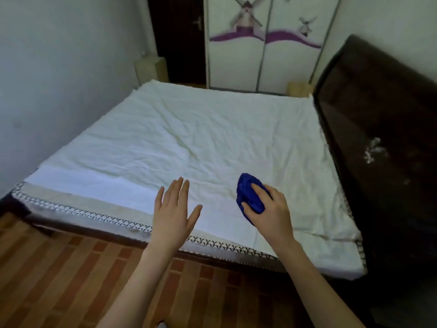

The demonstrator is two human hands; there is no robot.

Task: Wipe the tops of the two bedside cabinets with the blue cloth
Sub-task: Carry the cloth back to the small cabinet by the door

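My right hand (268, 210) grips a bunched blue cloth (247, 189) above the near part of the bed. My left hand (173, 207) hovers beside it, palm down with fingers spread, holding nothing. A pale wooden bedside cabinet (298, 89) shows at the far side of the bed, next to the dark headboard (378, 119); only its top corner is visible. A second pale cabinet-like box (151, 68) stands at the far left corner against the wall.
The bed (189, 129) with a wrinkled white sheet fills the middle. A wardrobe with windmill pictures (262, 43) and a dark door (179, 39) stand behind it. A brick-patterned floor (71, 268) runs along the near side.
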